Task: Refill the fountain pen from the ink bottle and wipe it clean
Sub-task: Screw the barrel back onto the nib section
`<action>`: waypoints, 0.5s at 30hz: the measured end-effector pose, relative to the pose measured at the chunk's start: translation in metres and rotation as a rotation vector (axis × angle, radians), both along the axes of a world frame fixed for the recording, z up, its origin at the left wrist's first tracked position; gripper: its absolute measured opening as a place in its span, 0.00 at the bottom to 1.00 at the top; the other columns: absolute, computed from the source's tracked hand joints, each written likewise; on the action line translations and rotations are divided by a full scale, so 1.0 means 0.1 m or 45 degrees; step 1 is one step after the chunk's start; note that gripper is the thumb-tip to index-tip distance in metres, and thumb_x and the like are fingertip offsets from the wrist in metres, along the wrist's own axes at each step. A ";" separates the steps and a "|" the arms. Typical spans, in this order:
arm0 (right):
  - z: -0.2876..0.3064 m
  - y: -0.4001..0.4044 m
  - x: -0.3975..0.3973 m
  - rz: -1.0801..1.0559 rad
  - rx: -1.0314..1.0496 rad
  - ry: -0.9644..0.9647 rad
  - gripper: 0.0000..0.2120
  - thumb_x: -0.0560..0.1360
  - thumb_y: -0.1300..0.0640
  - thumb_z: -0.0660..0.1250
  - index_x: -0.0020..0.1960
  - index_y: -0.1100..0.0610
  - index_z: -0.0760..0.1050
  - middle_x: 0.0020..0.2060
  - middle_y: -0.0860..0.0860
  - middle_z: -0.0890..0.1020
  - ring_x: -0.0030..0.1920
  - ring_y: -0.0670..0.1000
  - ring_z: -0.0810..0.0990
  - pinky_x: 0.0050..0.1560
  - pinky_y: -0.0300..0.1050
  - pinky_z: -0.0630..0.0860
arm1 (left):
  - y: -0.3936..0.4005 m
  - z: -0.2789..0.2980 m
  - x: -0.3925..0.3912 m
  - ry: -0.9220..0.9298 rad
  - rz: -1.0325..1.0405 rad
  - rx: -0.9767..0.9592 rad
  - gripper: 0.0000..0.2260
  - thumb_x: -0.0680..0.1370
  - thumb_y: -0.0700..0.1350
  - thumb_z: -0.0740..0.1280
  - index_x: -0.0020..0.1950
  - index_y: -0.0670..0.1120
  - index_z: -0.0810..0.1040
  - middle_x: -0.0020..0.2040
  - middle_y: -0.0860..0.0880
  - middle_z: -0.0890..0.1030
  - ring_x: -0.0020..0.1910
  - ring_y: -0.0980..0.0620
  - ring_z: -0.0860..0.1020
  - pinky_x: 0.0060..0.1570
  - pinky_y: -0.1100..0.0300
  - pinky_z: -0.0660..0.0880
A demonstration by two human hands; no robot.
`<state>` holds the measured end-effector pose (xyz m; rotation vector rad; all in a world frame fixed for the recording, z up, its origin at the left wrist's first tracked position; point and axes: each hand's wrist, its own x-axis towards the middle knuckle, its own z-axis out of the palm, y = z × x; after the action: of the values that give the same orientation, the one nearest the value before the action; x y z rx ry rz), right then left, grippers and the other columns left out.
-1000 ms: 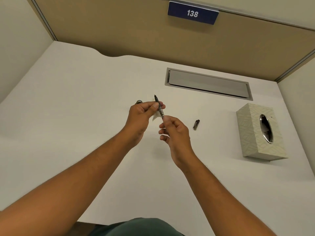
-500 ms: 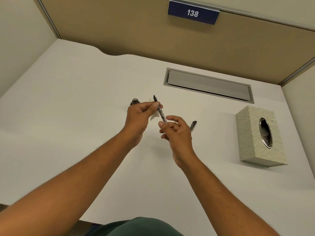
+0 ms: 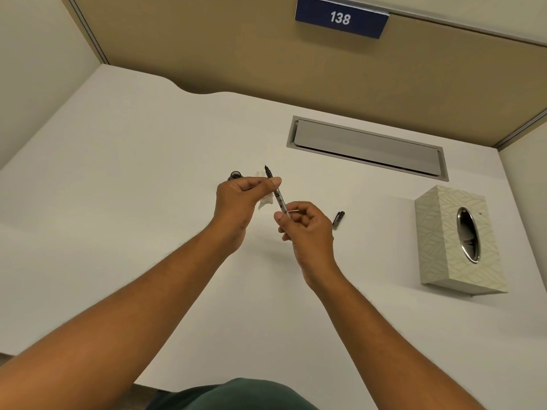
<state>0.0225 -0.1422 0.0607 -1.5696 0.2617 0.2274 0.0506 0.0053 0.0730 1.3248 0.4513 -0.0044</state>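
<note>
We see a white tabletop [image 3: 118, 232] boxed in by tan partition walls, with a blue "138" sign [image 3: 341, 17] on the far wall. A grey cable hatch [image 3: 367, 147] is set into the tabletop at the far right. A patterned tissue box [image 3: 444, 232] stands at the right, oval opening facing left. Both our forearms reach in from the near edge. Our left hand [image 3: 236, 202] is closed, thumb and fingers pinching a white tissue [image 3: 266, 201] around the fountain pen [image 3: 278, 195] near its nib end. Our right hand [image 3: 307, 229] pinches the pen's lower end between thumb and fingertips, other fingers curled. The pen is held in the air above mid-tabletop, tilted, nib pointing far and slightly left. The ink bottle [image 3: 236, 175] sits on the tabletop just beyond the left hand, partly hidden by it. The pen cap [image 3: 338, 219] lies on the tabletop just right of the right hand, apart from it.
</note>
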 end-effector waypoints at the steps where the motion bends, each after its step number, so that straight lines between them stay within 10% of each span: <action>1: -0.01 0.00 0.00 -0.004 0.006 -0.007 0.06 0.78 0.59 0.76 0.54 0.54 0.82 0.40 0.51 0.86 0.36 0.46 0.83 0.40 0.40 0.80 | 0.00 0.00 0.01 0.005 0.003 -0.001 0.07 0.72 0.48 0.81 0.46 0.46 0.90 0.46 0.49 0.88 0.53 0.51 0.83 0.58 0.59 0.73; 10: -0.04 -0.02 -0.03 0.043 0.006 -0.001 0.14 0.87 0.53 0.63 0.50 0.52 0.86 0.35 0.48 0.81 0.36 0.46 0.79 0.39 0.42 0.76 | 0.00 0.00 0.01 0.016 -0.007 0.007 0.08 0.72 0.47 0.81 0.47 0.45 0.90 0.43 0.51 0.87 0.51 0.52 0.83 0.59 0.59 0.73; 15: -0.01 -0.03 -0.03 0.023 0.013 -0.046 0.04 0.81 0.54 0.72 0.56 0.50 0.84 0.40 0.49 0.85 0.37 0.46 0.83 0.41 0.42 0.80 | 0.00 0.00 0.01 0.013 -0.011 0.001 0.08 0.73 0.48 0.80 0.47 0.45 0.90 0.42 0.52 0.87 0.50 0.54 0.83 0.56 0.61 0.72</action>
<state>0.0197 -0.1452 0.0602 -1.5652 0.2180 0.2140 0.0514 0.0050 0.0733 1.3283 0.4543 -0.0183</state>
